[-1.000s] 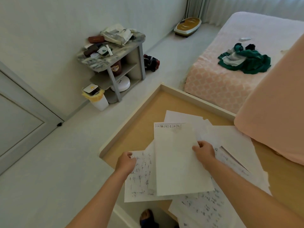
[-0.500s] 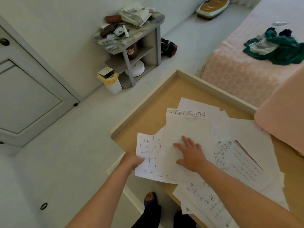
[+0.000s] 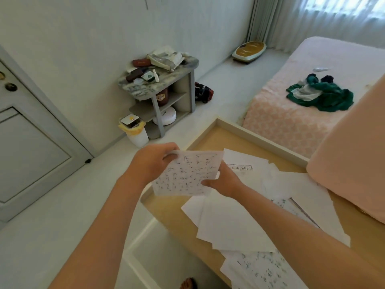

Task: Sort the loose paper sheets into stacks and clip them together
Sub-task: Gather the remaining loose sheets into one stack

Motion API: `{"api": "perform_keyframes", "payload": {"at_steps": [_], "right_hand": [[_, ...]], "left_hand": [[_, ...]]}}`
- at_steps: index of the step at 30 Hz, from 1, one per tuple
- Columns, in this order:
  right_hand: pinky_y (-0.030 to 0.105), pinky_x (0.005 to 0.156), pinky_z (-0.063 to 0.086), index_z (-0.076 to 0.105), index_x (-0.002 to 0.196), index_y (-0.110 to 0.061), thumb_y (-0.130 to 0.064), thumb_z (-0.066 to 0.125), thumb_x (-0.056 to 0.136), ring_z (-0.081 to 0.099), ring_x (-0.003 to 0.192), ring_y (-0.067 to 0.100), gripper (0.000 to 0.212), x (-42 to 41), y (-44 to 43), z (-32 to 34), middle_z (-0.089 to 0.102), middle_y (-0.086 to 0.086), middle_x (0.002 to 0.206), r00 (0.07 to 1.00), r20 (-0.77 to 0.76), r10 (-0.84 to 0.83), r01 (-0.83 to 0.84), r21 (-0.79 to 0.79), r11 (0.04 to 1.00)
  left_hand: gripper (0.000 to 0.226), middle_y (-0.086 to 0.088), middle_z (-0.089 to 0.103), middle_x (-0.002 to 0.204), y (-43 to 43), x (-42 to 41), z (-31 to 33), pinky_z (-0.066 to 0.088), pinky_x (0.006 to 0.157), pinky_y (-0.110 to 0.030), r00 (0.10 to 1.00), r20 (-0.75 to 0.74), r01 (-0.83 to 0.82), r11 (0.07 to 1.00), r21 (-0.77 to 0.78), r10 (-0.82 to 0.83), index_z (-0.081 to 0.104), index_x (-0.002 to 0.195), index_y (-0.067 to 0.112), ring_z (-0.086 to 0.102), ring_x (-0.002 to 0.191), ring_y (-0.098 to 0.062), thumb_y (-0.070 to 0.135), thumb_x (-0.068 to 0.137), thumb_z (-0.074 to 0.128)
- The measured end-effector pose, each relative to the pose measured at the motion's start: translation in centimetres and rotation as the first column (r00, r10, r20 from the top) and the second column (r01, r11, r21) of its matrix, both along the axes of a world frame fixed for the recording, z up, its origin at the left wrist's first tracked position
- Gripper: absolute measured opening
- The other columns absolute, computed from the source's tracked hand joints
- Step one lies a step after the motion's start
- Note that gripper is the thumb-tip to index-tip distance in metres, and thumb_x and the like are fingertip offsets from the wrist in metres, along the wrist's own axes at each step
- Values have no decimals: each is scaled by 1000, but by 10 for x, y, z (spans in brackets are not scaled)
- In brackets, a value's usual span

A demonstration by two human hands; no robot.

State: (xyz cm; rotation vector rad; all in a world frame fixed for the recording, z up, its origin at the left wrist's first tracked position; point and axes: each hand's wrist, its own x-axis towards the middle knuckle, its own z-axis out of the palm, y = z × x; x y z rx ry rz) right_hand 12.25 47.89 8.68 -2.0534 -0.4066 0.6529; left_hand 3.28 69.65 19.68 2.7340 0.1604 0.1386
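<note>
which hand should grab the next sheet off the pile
Likely right: the right hand sits above the loose sheets on the table, while the left hand grips the handwritten sheet beyond the table's edge.

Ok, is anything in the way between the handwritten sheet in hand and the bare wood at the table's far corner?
Nothing visible. The handwritten sheet is held in the air by the left hand and right hand, and the bare corner of the table just beyond it is open. The loose sheets lie to its right and nearer.
</note>
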Motion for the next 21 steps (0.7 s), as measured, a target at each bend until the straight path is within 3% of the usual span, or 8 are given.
{"api": "perform_keyframes", "payload": {"at_steps": [4, 7, 8, 10, 12, 14, 16, 21], "right_hand": [[29, 85, 56, 71, 114, -19, -16, 76, 85, 68, 96, 9, 29, 3, 2, 9, 71, -6, 110, 969, -205, -134, 164, 134, 977], [27, 72, 59, 73, 102, -16, -18, 77, 85, 73, 88, 15, 17, -1, -12, 4, 75, 0, 104, 902, -316, -294, 363, 188, 912], [28, 70, 59, 73, 100, -16, -18, 77, 86, 74, 87, 17, 15, -2, -20, 1, 76, 2, 103, 876, -328, -353, 423, 173, 889], [26, 65, 58, 72, 100, -17, -19, 75, 87, 73, 86, 18, 13, -6, -38, -7, 75, 3, 101, 828, -333, -451, 512, 119, 851], [25, 62, 57, 71, 108, -14, -17, 72, 89, 72, 86, 18, 19, -12, -55, -16, 74, 2, 101, 786, -352, -508, 567, 86, 819], [26, 65, 57, 69, 112, -12, -17, 71, 91, 71, 88, 18, 22, -20, -70, -24, 73, 1, 100, 761, -348, -548, 597, 44, 801], [31, 76, 57, 67, 114, -14, -21, 70, 91, 70, 94, 20, 24, -27, -84, -39, 72, 0, 103, 742, -302, -599, 620, -29, 784], [41, 99, 51, 54, 129, -20, -29, 67, 92, 59, 116, 23, 40, -35, -113, -77, 60, 0, 129, 762, -152, -630, 577, -283, 766]], "left_hand": [[14, 14, 67, 92, 8, 23, 12, 42, 63, -24, 962, 273, -9, 998, -55, 24, 65, 109, 28, 57, 81, -7, 31, 96, 61], [46, 6, 60, 123, 3, 42, -14, 49, 93, -31, 911, 362, -90, 950, -300, 200, 52, 131, 21, 55, 111, -12, 21, 88, 71], [59, 3, 54, 132, -1, 46, -28, 47, 99, -33, 912, 287, -144, 885, -443, 292, 45, 137, 20, 53, 118, -15, 20, 86, 74], [78, -3, 42, 146, -15, 50, -59, 43, 105, -40, 917, -34, -324, 693, -644, 397, 31, 147, 20, 46, 130, -23, 25, 84, 77], [81, -6, 42, 148, -31, 45, -94, 44, 105, -47, 863, -419, -506, 488, -711, 284, 28, 148, 18, 50, 128, -29, 30, 84, 76], [59, -5, 60, 133, -47, 38, -125, 51, 99, -51, 776, -629, -596, 362, -717, 31, 46, 137, 14, 63, 113, -27, 30, 87, 74], [36, -5, 70, 116, -61, 32, -153, 56, 91, -50, 752, -656, -580, 408, -705, -66, 57, 123, 14, 69, 102, -24, 21, 91, 70], [12, 1, 66, 98, -102, 37, -183, 56, 72, -37, 795, -605, -507, 594, -624, 44, 58, 103, 18, 64, 83, -17, 8, 95, 58]]}}
